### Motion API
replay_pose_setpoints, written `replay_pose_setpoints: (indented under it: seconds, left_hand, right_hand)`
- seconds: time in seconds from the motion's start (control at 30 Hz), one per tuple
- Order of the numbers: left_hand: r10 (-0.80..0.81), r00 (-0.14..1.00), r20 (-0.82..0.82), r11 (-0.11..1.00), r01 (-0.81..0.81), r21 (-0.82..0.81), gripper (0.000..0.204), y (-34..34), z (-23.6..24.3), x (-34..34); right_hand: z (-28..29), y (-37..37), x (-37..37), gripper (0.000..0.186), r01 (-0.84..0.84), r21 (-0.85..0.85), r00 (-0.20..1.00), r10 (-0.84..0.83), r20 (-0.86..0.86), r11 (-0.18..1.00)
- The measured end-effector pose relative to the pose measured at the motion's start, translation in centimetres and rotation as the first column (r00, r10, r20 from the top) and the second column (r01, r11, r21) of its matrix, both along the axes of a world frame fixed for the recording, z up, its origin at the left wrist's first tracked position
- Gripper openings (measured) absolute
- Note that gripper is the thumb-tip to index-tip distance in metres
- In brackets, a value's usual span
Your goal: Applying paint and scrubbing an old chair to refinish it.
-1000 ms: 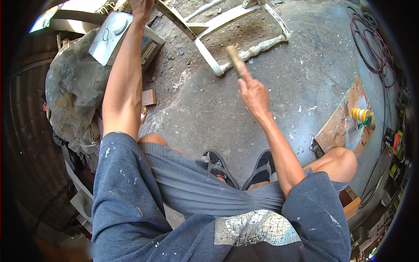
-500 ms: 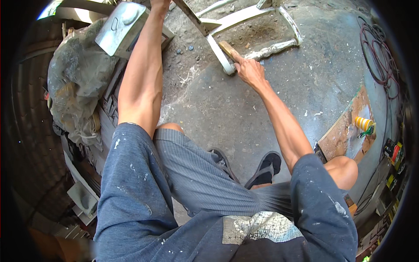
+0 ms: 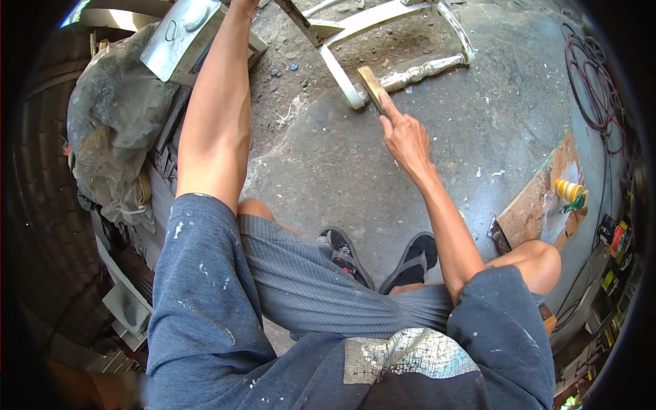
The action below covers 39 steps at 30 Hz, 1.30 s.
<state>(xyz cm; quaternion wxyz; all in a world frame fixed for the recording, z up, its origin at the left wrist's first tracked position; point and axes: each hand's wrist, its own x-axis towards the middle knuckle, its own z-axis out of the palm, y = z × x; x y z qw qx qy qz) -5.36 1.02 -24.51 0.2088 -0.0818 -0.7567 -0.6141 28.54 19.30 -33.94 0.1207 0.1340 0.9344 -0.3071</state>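
My right hand (image 3: 408, 140) is closed round a flat wooden stick (image 3: 371, 85), with a finger stretched along it. The stick points up and to the left, its far end beside the white-painted wooden chair frame (image 3: 342, 78). A turned rail (image 3: 427, 69) of that frame, its paint patchy, runs just past the stick. At the top edge my left arm (image 3: 217, 109) reaches forward, and only the start of my left hand (image 3: 244, 4) shows, close to a bare dark wooden part (image 3: 298, 20) of the frame. The left fingers are out of the picture.
To the left stand a metal box with a lid (image 3: 181, 37) and a heap under clear plastic sheeting (image 3: 113, 130). On the right lie coiled cables (image 3: 594, 89) and a stained board (image 3: 533, 205) bearing a yellow-and-white striped cup (image 3: 568, 190). My feet are on the concrete floor (image 3: 328, 171).
My right hand has drawn back toward me and slightly right, bringing the wooden stick away from the frame's leg. The left arm is nearly where it was.
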Motion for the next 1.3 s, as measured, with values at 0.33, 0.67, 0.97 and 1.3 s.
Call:
replay_pose_setpoints:
  seconds: [0.33, 0.67, 0.97, 1.3]
  left_hand:
    - [-0.123, 0.992, -0.002, 0.99, 0.123, 0.063, 0.025, -0.5, 0.5, -0.4]
    - [0.011, 1.0, -0.024, 1.0, -0.011, -0.016, 0.029, -1.1, 2.7, 0.7]
    - [-0.087, 0.988, -0.13, 0.992, 0.098, 0.08, 0.038, -3.0, -0.1, -1.4]
    - [-0.078, 0.992, -0.098, 0.995, 0.084, 0.05, 0.034, -1.8, 0.0, -1.9]
  right_hand:
    - [-1.5, 1.0, 0.5, 0.053, -0.02, 0.071, 0.999, 0.017, 0.049, 0.997]
    - [0.7, -1.9, -1.1, 0.05, -0.099, 0.028, 0.995, 0.1, -0.018, 0.995]
    - [1.7, -0.9, -3.9, 0.051, -0.106, 0.104, 0.994, 0.107, -0.006, 0.989]
    - [-1.1, 8.0, -6.8, 0.053, 0.026, 0.307, 0.999, -0.035, 0.025, 0.951]
